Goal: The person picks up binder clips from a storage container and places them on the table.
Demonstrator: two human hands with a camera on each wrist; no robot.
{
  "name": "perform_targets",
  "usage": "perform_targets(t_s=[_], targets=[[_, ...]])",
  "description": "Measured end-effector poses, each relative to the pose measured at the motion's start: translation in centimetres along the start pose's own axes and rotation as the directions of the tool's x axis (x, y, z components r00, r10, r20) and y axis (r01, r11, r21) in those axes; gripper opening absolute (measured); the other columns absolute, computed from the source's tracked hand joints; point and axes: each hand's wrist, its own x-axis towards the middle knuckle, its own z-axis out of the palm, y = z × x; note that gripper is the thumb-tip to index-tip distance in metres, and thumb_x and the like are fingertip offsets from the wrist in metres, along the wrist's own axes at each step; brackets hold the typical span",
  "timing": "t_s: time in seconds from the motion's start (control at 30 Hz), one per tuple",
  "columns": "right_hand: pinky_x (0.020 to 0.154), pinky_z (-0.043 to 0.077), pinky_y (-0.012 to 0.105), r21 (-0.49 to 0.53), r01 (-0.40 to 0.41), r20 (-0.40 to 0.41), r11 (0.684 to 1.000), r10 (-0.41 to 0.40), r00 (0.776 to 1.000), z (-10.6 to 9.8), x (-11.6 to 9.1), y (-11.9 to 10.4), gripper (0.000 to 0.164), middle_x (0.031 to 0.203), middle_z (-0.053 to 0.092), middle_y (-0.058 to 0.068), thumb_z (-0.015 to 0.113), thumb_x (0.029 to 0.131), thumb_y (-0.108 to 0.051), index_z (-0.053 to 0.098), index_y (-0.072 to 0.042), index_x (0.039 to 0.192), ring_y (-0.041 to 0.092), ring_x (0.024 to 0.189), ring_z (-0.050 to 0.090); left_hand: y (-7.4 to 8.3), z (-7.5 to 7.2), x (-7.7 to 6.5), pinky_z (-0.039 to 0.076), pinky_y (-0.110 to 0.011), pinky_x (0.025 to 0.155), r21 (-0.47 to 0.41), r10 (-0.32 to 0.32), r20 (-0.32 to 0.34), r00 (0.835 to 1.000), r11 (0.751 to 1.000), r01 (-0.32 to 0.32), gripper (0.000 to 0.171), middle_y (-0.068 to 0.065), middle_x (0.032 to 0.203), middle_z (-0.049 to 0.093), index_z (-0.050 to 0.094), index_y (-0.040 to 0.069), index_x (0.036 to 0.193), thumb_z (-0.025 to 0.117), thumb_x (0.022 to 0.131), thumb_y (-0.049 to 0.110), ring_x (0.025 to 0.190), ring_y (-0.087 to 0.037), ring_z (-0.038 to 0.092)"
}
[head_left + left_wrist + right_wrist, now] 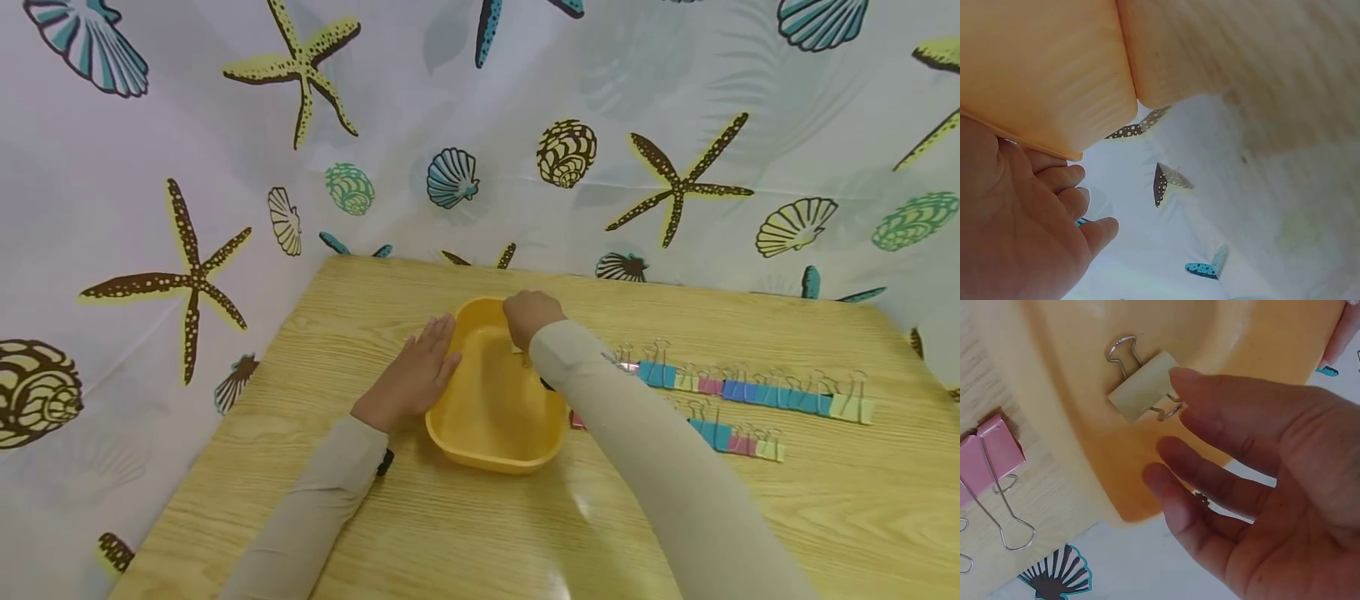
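A yellow plastic tray (495, 457) stands on the wooden table. My left hand (412, 375) lies along the tray's left side, fingers extended, touching its outer wall; the left wrist view shows the palm against the tray (1041, 75). My right hand (532, 318) is at the tray's far end. In the right wrist view, thumb and index finger of the right hand (1254, 450) pinch the end of a pale yellow binder clip (1144, 387), its wire handles splayed. The other fingers are loosely bent. From the head, the right hand hides most of that clip.
Right of the tray, a long back row of coloured binder clips (772, 396) lies on the table (847, 492). A shorter front row (712, 433) is partly hidden by the right sleeve. A pink clip (997, 450) lies close to the tray. A shell-patterned cloth (510, 100) hangs behind.
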Motion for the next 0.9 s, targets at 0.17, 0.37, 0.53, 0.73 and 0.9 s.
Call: perform_targets(t_s=[0.17, 0.37, 0.53, 0.73, 0.9], targets=[[0.069, 0.054, 0.034, 0.038, 0.013, -0.031, 0.999, -0.012, 0.999, 0.9, 0.6, 0.5, 0.02, 0.096, 0.068, 0.013, 0.054, 0.095, 0.001, 0.068, -0.003, 0.108, 0.025, 0.082, 0.065, 0.1, 0.1, 0.2, 0.011, -0.054, 0.116, -0.009, 0.013, 0.006, 1.0, 1.0, -0.013, 0.062, -0.01, 0.161, 0.004, 0.003, 0.005, 0.154, 0.022, 0.106, 0.038, 0.148, -0.027, 0.002], [0.072, 0.053, 0.033, 0.079, 0.048, -0.052, 0.996, -0.044, 0.998, 0.9, 1.1, 0.5, 0.02, 0.098, 0.067, 0.013, 0.054, 0.094, 0.004, 0.067, -0.003, 0.108, 0.024, 0.083, 0.063, 0.0, 0.0, 0.1, 0.011, -0.053, 0.117, 0.014, 0.004, 0.008, 1.0, 1.0, -0.004, 0.061, -0.01, 0.161, 0.005, 0.003, 0.005, 0.154, 0.021, 0.106, 0.039, 0.148, -0.026, 0.002], [0.069, 0.053, 0.032, 0.04, 0.076, -0.078, 0.996, -0.073, 0.994, 0.6, 1.4, 0.1, 0.018, 0.091, 0.067, 0.013, 0.054, 0.094, 0.004, 0.068, -0.002, 0.104, 0.023, 0.078, 0.063, -0.3, -0.1, 0.1, 0.011, -0.053, 0.117, 0.028, 0.002, 0.006, 1.0, 1.0, -0.002, 0.062, -0.01, 0.161, 0.005, 0.002, 0.006, 0.154, 0.02, 0.106, 0.04, 0.148, -0.026, 0.001], [0.065, 0.056, 0.032, -0.013, 0.064, -0.112, 0.998, -0.065, 0.992, 0.4, 1.5, 0.0, 0.016, 0.085, 0.067, 0.014, 0.055, 0.094, 0.005, 0.069, 0.0, 0.099, 0.024, 0.074, 0.065, -0.5, 0.2, -0.1, 0.009, -0.052, 0.117, 0.004, 0.0, 0.008, 1.0, 1.0, 0.0, 0.062, -0.01, 0.161, 0.003, 0.001, 0.006, 0.154, 0.019, 0.106, 0.04, 0.148, -0.026, 0.0], [0.056, 0.05, 0.029, 0.007, 0.072, -0.125, 0.997, -0.07, 0.99, 0.1, 1.3, 0.4, 0.015, 0.077, 0.064, 0.013, 0.055, 0.093, 0.007, 0.069, 0.001, 0.093, 0.019, 0.064, 0.057, -0.5, 0.2, 0.0, 0.01, -0.051, 0.117, 0.01, 0.001, 0.01, 1.0, 1.0, -0.002, 0.062, -0.011, 0.161, 0.004, 0.001, 0.005, 0.154, 0.02, 0.106, 0.039, 0.148, -0.026, 0.001]])
